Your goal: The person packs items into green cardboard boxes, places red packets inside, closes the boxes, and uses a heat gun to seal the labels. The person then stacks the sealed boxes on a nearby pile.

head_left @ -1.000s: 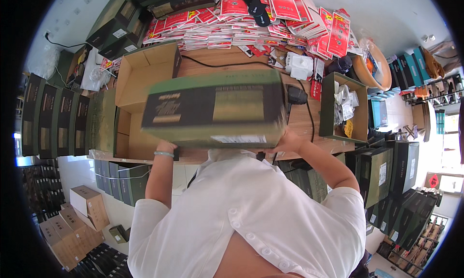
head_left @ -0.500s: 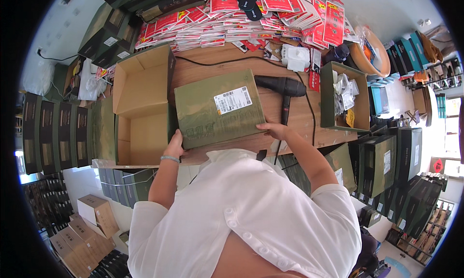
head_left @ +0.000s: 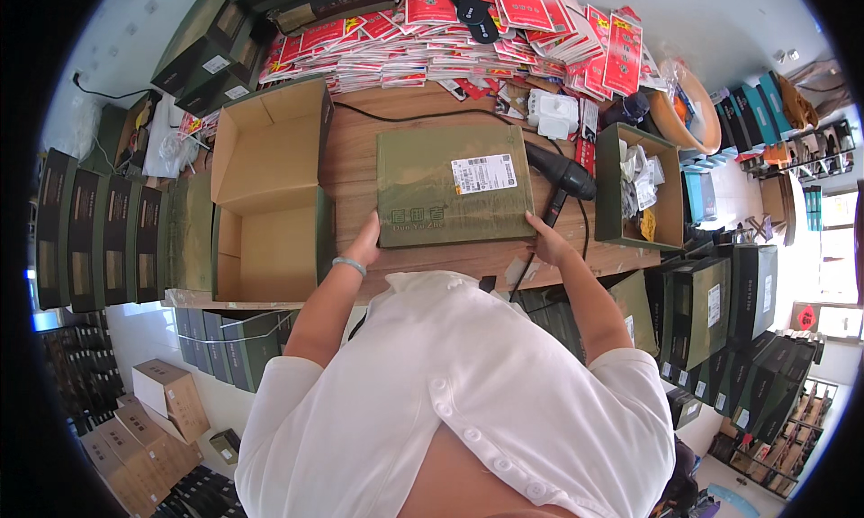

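Observation:
A closed olive-green cardboard box (head_left: 423,171) with a white label on its lid lies on the wooden table in front of me. My left hand (head_left: 366,241) grips its near left corner, and a bracelet circles that wrist. At the near right corner my right hand (head_left: 547,239) has hold of the box, with the thumb against its edge. Left of it stands an opened box (head_left: 270,248), its lid thrown back and its tan inside bare. Just past the right side of the held box lies a black hair dryer (head_left: 567,174), partly hidden behind it.
Stacked red-and-white packets (head_left: 396,63) line the table's back. An open green box (head_left: 639,234) holding small plastic bags sits at the right, near an orange tub (head_left: 693,113). A black cord (head_left: 423,115) crosses the tabletop (head_left: 360,144). Upright green boxes (head_left: 117,239) stand at the left.
The held box has shifted right and turned square to the table edge, with both hands on it. The hair dryer has been displaced to the right beside it.

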The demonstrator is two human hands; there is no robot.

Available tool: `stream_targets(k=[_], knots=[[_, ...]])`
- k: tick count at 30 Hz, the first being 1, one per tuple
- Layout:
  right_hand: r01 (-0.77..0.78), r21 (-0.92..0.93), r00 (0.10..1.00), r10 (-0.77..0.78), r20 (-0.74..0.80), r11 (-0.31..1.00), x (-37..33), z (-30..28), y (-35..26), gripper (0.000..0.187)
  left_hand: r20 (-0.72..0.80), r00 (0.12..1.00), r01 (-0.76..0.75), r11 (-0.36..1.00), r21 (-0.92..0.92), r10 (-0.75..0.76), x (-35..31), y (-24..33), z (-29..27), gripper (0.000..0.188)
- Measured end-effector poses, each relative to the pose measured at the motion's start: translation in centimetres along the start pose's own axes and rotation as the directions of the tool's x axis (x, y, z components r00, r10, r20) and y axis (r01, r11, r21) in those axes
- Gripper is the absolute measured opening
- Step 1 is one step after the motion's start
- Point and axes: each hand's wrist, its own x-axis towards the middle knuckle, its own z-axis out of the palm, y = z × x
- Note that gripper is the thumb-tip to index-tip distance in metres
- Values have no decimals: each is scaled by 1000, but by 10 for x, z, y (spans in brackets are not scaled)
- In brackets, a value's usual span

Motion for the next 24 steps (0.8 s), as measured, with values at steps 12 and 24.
stream_targets(k=[12,24], knots=[[360,100,925,-369,89,928,-89,21,-112,65,132,991,57,945,-323,-15,-116,117,30,39],[469,-883,657,-676,335,19,-12,96,-84,50,243,918,20,575,-818,314,-55,208,54,19]])
